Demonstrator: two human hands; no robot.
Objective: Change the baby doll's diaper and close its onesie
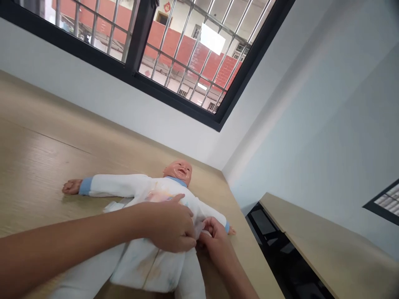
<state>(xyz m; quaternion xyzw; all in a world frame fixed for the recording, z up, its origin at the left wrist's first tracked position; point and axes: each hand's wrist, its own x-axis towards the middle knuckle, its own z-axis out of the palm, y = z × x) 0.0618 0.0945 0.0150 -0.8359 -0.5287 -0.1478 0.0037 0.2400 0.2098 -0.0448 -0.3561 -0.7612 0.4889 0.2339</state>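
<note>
Pale wood-grain table [46,137] below a barred window [187,54] — on it, a vinyl baby doll [177,172] in a white blue-cuffed sleepsuit [134,265] lies on its back beneath the hands — left hand [170,226] curled closed on the suit's front, right hand [213,245] just beside, pinching its pale fabric.

We are working in what looks like a training room or office, not a home: a wood-laminate table [37,158] carrying a baby doll [137,187], a matching table [311,224] alongside, a steel-barred window [187,54] overhead.
</note>
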